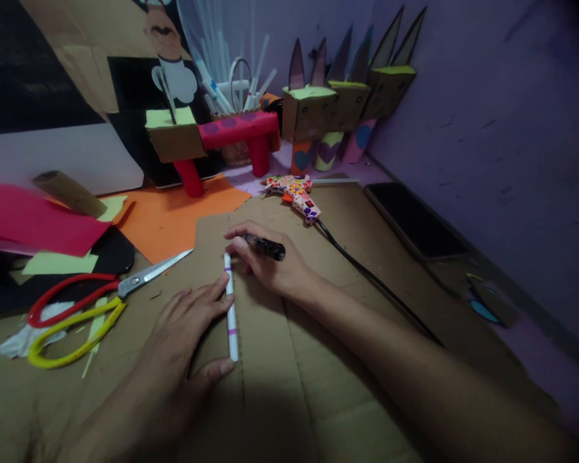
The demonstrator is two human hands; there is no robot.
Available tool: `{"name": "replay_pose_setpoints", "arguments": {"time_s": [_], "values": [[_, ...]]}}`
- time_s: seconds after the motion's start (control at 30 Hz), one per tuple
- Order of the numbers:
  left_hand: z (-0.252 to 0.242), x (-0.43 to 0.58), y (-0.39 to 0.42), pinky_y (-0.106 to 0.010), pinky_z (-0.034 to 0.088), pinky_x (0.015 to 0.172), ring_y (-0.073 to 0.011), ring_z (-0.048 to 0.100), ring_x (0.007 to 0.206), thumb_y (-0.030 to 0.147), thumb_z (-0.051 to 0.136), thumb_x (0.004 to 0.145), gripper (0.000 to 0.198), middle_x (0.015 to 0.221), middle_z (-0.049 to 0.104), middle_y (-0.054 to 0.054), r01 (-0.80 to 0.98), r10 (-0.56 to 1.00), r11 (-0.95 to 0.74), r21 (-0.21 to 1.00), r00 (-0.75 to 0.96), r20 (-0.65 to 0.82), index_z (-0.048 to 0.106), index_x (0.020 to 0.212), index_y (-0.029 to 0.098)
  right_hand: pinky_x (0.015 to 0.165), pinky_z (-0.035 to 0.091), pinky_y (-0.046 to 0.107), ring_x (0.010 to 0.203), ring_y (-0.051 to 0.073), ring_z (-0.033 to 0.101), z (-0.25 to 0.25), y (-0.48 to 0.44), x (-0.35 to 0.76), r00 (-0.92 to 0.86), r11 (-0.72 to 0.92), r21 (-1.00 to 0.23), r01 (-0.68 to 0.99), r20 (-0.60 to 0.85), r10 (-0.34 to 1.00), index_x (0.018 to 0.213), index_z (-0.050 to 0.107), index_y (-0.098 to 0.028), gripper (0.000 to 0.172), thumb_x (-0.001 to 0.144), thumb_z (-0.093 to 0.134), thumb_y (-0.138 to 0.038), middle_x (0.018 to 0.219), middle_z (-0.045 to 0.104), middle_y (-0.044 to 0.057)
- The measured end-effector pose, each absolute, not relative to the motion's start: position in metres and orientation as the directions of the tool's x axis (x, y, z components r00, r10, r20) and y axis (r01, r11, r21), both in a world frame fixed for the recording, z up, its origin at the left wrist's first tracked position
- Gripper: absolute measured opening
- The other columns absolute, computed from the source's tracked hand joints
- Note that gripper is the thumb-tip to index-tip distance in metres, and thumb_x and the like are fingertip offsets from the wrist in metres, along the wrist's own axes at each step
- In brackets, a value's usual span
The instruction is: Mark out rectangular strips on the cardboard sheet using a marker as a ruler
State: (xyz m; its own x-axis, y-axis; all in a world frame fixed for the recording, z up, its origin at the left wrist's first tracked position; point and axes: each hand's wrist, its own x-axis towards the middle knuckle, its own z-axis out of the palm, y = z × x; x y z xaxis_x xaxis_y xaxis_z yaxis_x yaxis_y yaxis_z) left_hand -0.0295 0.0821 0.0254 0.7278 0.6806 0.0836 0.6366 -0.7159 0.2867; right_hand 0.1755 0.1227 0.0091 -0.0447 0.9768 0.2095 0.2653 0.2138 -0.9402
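Observation:
My left hand (183, 328) holds a white marker (231, 318) with purple bands, its fingertips and thumb pressing it lengthwise against the cardboard sheet (265, 379). A dark line runs along the cardboard just right of the white marker's lower half. In my right hand (275, 267) is a black pen (267, 247), gripped between thumb and fingers near the white marker's far end. The pen's tip is hidden behind my fingers. Scissors (135, 280) with red and yellow handles lie open to the left of my hands.
Beyond my hands lies a patterned glue gun (294, 190) with a black cord. Far right rests a dark phone (415, 218). Cardboard donkey-like figures (309, 112) stand along the wall. Coloured paper (174, 215) and a cardboard tube (70, 193) are at left.

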Motion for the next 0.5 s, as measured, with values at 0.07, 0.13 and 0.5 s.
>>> {"name": "replay_pose_setpoints", "arguments": {"time_s": [0.07, 0.13, 0.5], "values": [[0.0259, -0.0286, 0.0819, -0.057, 0.039, 0.105, -0.0344, 0.047, 0.127, 0.049, 0.055, 0.081, 0.057, 0.143, 0.046, -0.008, 0.638, 0.682, -0.716, 0.283, 0.725, 0.093, 0.039, 0.133, 0.032, 0.061, 0.046, 0.024, 0.062, 0.011, 0.060, 0.0121, 0.1218, 0.1764, -0.054, 0.212, -0.936, 0.280, 0.205, 0.977, 0.104, 0.062, -0.022, 0.024, 0.092, 0.045, -0.034, 0.090, 0.072, 0.002], [0.0266, -0.0272, 0.0817, -0.058, 0.040, 0.103, -0.0346, 0.048, 0.126, 0.050, 0.054, 0.081, 0.056, 0.141, 0.048, -0.009, 0.633, 0.679, -0.721, 0.282, 0.727, 0.101, 0.038, 0.132, 0.032, 0.063, 0.045, 0.024, 0.063, 0.011, 0.061, 0.0145, 0.1209, 0.1773, -0.081, 0.226, -0.924, 0.308, 0.211, 0.974, 0.105, 0.061, -0.022, 0.023, 0.093, 0.044, -0.033, 0.090, 0.071, 0.001], [0.0252, -0.0302, 0.0808, -0.058, 0.037, 0.105, -0.0340, 0.045, 0.128, 0.050, 0.056, 0.081, 0.056, 0.145, 0.044, -0.008, 0.647, 0.692, -0.696, 0.311, 0.721, 0.047, 0.040, 0.132, 0.031, 0.064, 0.045, 0.025, 0.060, 0.011, 0.060, 0.0191, 0.1206, 0.1769, -0.081, 0.179, -0.922, 0.344, 0.161, 0.984, 0.102, 0.061, -0.023, 0.019, 0.092, 0.047, -0.030, 0.091, 0.073, 0.000]]}}
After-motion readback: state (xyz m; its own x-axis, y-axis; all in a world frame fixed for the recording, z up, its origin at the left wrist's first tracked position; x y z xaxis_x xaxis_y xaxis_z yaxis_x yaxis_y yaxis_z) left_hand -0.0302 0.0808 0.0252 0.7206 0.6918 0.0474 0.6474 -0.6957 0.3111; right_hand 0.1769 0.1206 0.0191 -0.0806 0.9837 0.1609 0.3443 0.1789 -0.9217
